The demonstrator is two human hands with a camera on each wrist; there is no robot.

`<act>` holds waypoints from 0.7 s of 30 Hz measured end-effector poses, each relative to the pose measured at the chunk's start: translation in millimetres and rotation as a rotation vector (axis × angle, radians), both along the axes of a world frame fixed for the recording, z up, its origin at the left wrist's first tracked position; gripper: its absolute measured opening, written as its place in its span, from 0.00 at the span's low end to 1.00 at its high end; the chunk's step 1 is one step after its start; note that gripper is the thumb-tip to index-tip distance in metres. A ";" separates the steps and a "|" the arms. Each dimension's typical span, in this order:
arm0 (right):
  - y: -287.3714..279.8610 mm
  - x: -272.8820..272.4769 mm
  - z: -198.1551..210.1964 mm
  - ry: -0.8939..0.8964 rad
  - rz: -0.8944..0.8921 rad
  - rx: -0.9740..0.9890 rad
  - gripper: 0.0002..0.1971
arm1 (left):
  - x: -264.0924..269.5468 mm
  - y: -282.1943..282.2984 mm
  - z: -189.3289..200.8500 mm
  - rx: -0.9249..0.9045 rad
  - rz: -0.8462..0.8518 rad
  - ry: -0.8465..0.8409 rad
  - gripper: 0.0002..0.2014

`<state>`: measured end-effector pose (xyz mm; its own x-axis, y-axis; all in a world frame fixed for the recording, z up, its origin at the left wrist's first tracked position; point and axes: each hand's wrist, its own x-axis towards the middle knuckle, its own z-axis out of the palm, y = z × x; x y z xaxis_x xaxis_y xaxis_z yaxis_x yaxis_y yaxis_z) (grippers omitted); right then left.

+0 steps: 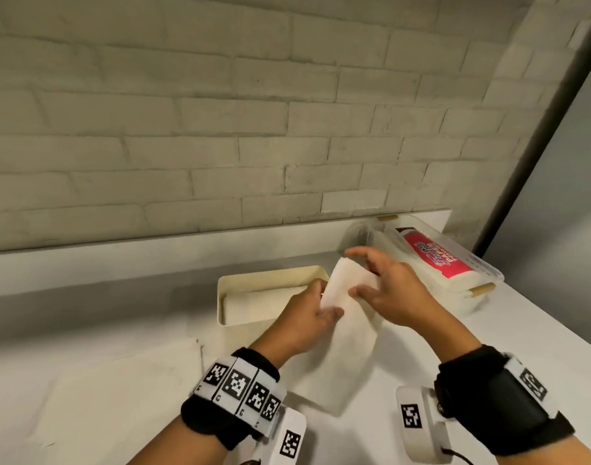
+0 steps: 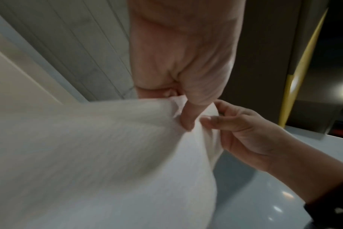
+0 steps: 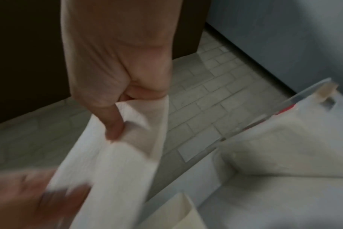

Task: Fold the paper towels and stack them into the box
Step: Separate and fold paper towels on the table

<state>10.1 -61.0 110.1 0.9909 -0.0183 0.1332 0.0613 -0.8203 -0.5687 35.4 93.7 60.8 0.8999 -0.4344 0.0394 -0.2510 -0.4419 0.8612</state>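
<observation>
Over the white counter (image 1: 488,330), near the open box (image 1: 233,280), the paper towel (image 1: 341,347) is hanging half-folded, left hand (image 1: 307,317) and right hand (image 1: 388,290) both pinching its top edge; next likely creasing, then boxing.

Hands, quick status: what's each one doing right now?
Left hand: holding the paper towel, thumb pinching its upper edge.
Right hand: holding the same paper towel, thumb and fingers pinching the raised end.
</observation>
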 end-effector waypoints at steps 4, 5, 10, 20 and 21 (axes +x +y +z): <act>10.1 36.2 2.6 -0.105 -0.077 0.264 0.24 | 25.9 57.8 1.3 0.066 0.080 0.040 0.10; 11.5 46.2 -0.8 -0.118 -0.107 0.328 0.24 | 35.2 72.1 0.8 0.033 0.126 0.071 0.09; 33.5 92.0 -30.1 -0.080 -0.223 0.335 0.22 | 75.2 119.2 2.9 -0.234 0.435 0.154 0.16; 53.4 121.8 -69.1 0.262 -0.154 -0.144 0.12 | 105.5 104.9 -23.0 0.629 0.330 -0.134 0.05; 54.7 124.1 -73.3 0.313 -0.144 -0.212 0.13 | 106.7 101.5 -26.9 0.714 0.280 -0.141 0.08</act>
